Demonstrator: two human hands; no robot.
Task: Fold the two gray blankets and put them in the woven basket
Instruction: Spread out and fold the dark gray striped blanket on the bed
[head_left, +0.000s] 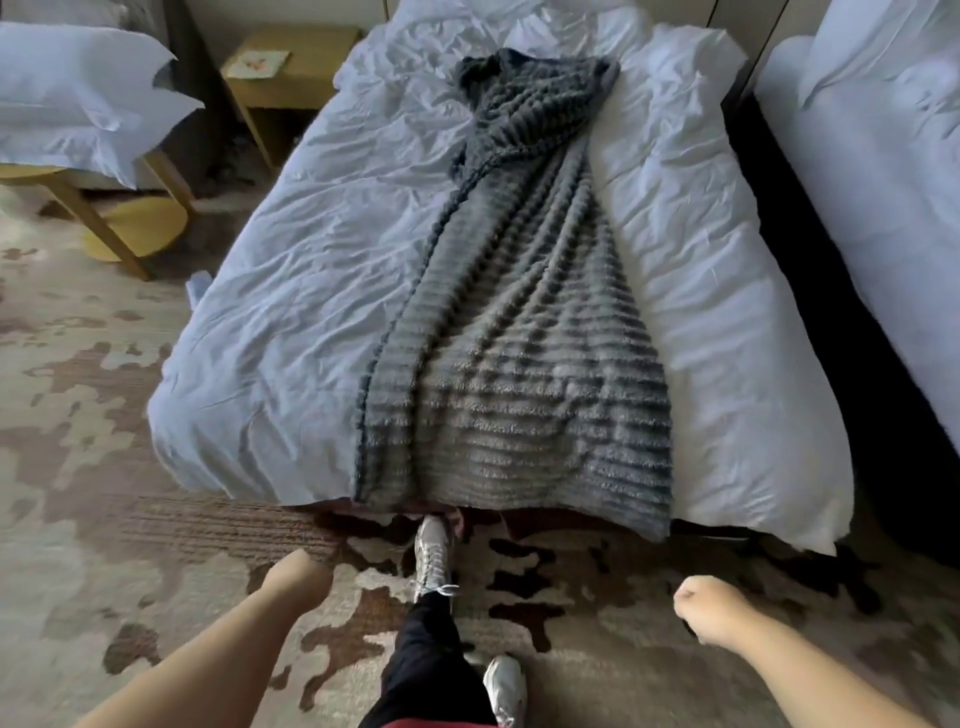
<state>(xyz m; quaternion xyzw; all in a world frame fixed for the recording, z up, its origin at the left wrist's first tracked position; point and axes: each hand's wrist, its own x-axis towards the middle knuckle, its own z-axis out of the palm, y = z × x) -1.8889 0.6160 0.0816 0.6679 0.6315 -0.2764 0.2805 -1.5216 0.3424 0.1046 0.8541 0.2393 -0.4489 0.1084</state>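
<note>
1. Gray, ribbed and fleecy: one blanket (519, 338), laid lengthwise down the middle of the bed (291, 291). Bunched and darker at the far end, fanned wider at the near end, hanging over the foot edge toward the patterned carpet (93, 467).
2. Under it, a crumpled white duvet, showing on both sides of the blanket.
3. Left grip (296, 577): low at the left, over the carpet, well apart from the blanket. Fingers turned away from the camera; cannot tell whether curled or loose. Nothing seen in it.
4. Right grip (711, 610): curled into a fist around nothing, over the carpet at the right, also apart from the blanket.
5. Pale shoe (434, 551) between the two, toe at the foot of the bed, just beneath the blanket's hanging edge. Second shoe (504, 686) nearer, at the bottom.
6. Around: a second bed (883, 182) at the right, a wooden nightstand (291, 67) beside the far left corner, white pillows (78, 98) stacked on a round wooden bench (140, 228) at the left.
</note>
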